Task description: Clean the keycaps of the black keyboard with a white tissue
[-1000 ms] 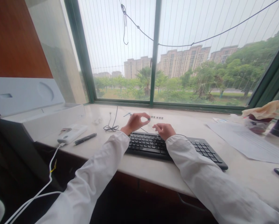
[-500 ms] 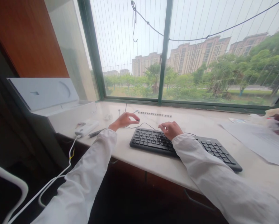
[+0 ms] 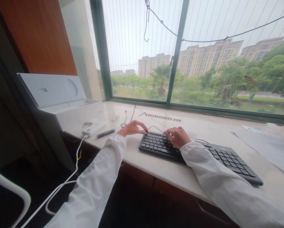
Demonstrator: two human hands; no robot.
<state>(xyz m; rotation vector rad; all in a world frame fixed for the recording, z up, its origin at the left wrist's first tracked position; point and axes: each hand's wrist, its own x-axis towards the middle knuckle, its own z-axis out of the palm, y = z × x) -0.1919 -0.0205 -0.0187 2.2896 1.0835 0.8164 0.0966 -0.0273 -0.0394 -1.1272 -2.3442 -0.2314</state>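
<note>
Black keyboard (image 3: 159, 146): it lies slantwise on the white worktop (image 3: 130, 155) in front of you, your right sleeve (image 3: 222, 179) crossing over it and the number pad (image 3: 232, 163) showing beyond.
Left hand (image 3: 133, 128): your thumb and forefinger are pinched together on a small dark piece (image 3: 146, 131) at the keyboard's far left corner; whether that piece touches the keys is too small to tell.
Right hand (image 3: 178, 136): your fingers are bent, their tips gathered at the keyboard's far edge; I cannot tell whether they grip anything.
Row of small dark pieces (image 3: 163, 118): lined up on the worktop beyond your hands, near the window frame (image 3: 177, 52), with a thin pale-blue strip (image 3: 142, 113) by its left end.
Pen (image 3: 105, 133): dark, lying to the left of your left hand.
White device (image 3: 94, 129): just beyond the pen, a white cable (image 3: 76, 163) running down from it past the worktop's edge.
White box (image 3: 81, 115): at your far left, lid raised.
Paper sheets (image 3: 263, 144): spread on the worktop at your right, well apart from your hands.
</note>
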